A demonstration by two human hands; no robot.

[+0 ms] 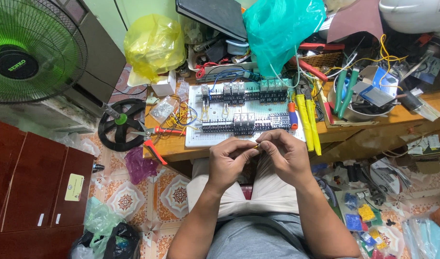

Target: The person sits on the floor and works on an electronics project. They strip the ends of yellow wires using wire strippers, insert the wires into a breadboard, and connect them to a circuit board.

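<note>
My left hand [228, 162] and my right hand [283, 154] meet in front of my lap, fingertips pinched together on a short yellow wire end [256, 144]. Just beyond them, on the wooden bench [174, 148], lies a white perforated panel [195, 136] carrying rows of relays and black terminal blocks [244, 123] with yellow and blue wiring. Yellow-handled pliers [308, 122] lie along the panel's right edge, beside an orange-handled screwdriver [293, 115].
Red-handled cutters [155, 144] and a bag of small parts lie on the bench's left end. Green and yellow plastic bags, green-handled pliers and loose wires crowd the back. A green fan [26, 48] stands left; bags of coloured connectors [361, 220] lie on the floor right.
</note>
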